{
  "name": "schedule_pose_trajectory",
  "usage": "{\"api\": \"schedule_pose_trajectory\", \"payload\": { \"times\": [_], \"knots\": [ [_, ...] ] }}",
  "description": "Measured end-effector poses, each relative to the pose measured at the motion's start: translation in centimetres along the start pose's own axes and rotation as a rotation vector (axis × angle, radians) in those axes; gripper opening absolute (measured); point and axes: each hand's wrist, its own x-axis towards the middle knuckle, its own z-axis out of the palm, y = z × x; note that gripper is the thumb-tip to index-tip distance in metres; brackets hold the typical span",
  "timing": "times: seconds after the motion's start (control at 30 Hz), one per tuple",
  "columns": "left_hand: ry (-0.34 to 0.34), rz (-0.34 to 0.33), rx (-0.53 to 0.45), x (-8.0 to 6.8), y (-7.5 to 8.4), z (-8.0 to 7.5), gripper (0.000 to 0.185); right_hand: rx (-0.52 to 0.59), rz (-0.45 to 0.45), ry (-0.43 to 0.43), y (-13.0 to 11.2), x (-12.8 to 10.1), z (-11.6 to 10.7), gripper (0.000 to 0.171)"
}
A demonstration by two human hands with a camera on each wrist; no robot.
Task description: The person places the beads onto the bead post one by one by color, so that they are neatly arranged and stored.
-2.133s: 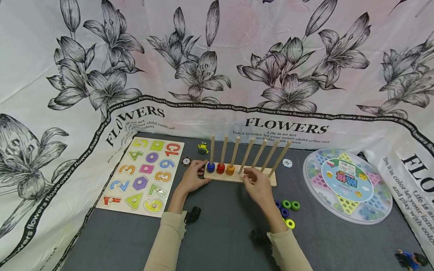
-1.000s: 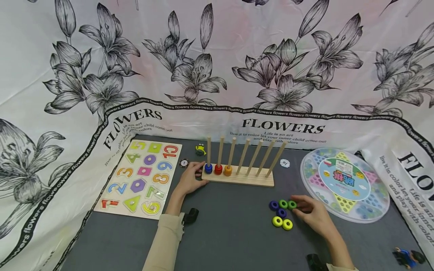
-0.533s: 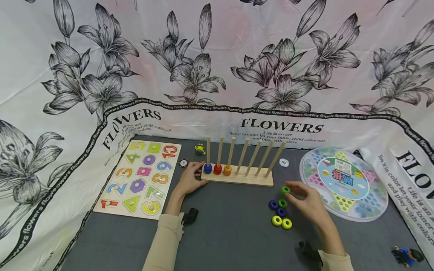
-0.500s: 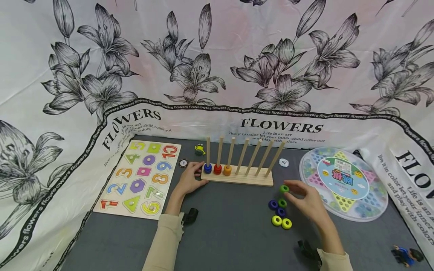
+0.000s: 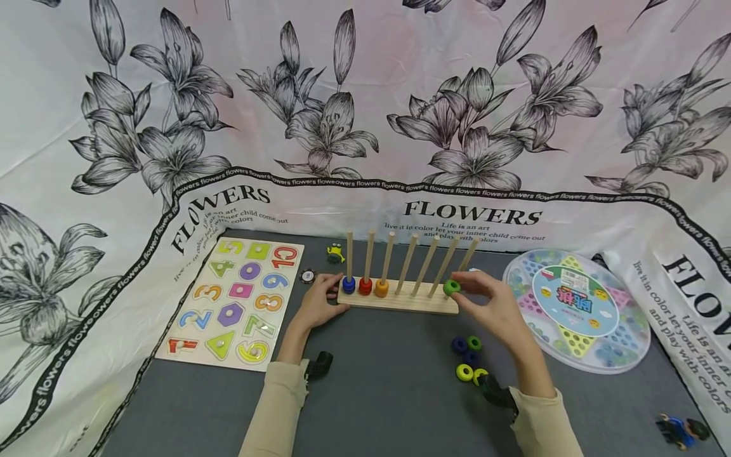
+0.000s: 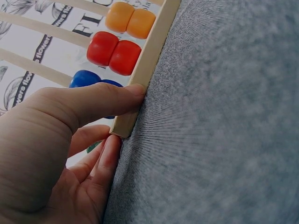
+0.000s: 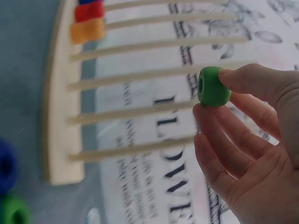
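I am pinching a green ring in my right hand, holding it in front of the peg rack near its right end. My left hand is gripping the rack's left end on the desk.
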Motion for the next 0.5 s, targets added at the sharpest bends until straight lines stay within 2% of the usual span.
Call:
{"api": "schedule_pose_trajectory", "payload": {
  "times": [0.23,0.37,0.5],
  "knots": [
    [0.002,-0.006,-0.01,-0.1,0.0,-0.1,0.073,-0.007,-0.088,0.059,-3.4,2.8,0.5,0.034],
    [0.003,0.001,-0.026,-0.1,0.0,-0.1,0.073,-0.002,-0.158,0.139,-5.1,4.2,1.0,0.033],
    [0.001,0.007,-0.031,-0.1,-0.2,-0.1,0.074,-0.043,-0.197,0.246,-6.7,5.4,1.9,0.029]
  ]
}}
